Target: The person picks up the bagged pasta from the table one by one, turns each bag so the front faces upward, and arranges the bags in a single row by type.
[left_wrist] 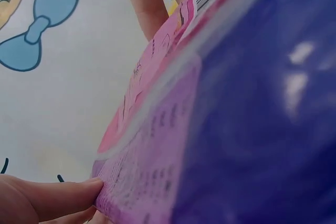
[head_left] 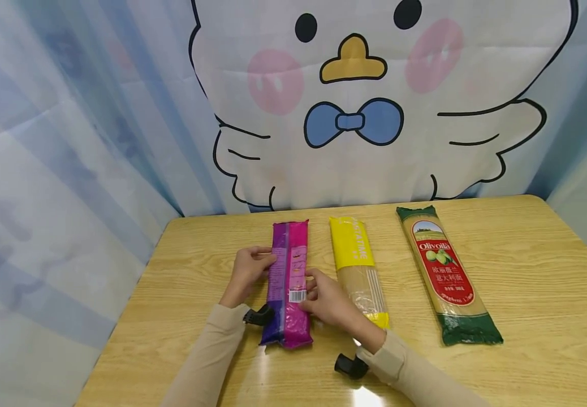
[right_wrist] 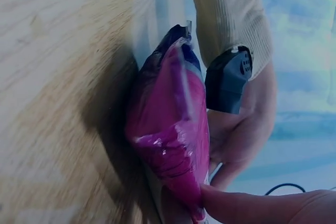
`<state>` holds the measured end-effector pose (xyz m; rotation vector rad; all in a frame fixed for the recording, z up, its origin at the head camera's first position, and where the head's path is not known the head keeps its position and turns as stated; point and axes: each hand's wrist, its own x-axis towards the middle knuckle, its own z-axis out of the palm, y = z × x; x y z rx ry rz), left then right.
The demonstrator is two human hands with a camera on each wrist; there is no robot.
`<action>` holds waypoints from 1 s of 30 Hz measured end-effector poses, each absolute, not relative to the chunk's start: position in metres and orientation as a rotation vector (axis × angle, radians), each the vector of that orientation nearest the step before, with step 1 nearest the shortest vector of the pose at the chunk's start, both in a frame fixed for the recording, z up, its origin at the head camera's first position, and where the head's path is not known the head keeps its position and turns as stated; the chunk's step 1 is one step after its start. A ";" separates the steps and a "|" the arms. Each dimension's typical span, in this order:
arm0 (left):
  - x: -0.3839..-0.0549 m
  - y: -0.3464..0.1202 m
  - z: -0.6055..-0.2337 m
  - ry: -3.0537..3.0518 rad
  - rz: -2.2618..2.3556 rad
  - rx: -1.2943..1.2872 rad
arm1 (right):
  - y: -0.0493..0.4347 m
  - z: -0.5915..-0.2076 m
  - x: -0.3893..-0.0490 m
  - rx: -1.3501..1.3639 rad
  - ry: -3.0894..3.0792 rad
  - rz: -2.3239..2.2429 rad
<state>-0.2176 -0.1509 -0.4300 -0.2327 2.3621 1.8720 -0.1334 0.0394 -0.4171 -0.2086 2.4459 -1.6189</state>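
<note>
A long purple and pink plastic packet [head_left: 288, 271], with printed text and a barcode on its upper face, lies lengthwise between both hands. My left hand [head_left: 246, 274] pinches its left edge near the upper half; the left wrist view shows the thumb [left_wrist: 68, 198] on the wrapper. At the right edge, beside the barcode, my right hand [head_left: 329, 297] grips the packet with thumb and fingers. In the right wrist view, that thumb [right_wrist: 252, 203] presses the wrapper and a shadow lies below the packet. What is inside is hidden.
On the wooden table [head_left: 186, 316], a yellow and clear spaghetti packet [head_left: 357, 265] lies just right of the held one, partly behind the right hand. Further right is a green-ended spaghetti packet with a red label [head_left: 448, 274]. A cartoon-printed curtain [head_left: 375, 169] hangs behind the table.
</note>
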 end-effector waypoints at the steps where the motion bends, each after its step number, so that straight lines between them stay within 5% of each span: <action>1: -0.217 -0.151 -0.430 2.360 1.875 -0.235 | 0.039 -0.417 -0.133 -0.209 2.427 -1.640; 30: -0.213 -0.133 -0.414 2.264 1.902 -0.314 | 0.050 -0.400 -0.140 -0.460 2.451 -1.563</action>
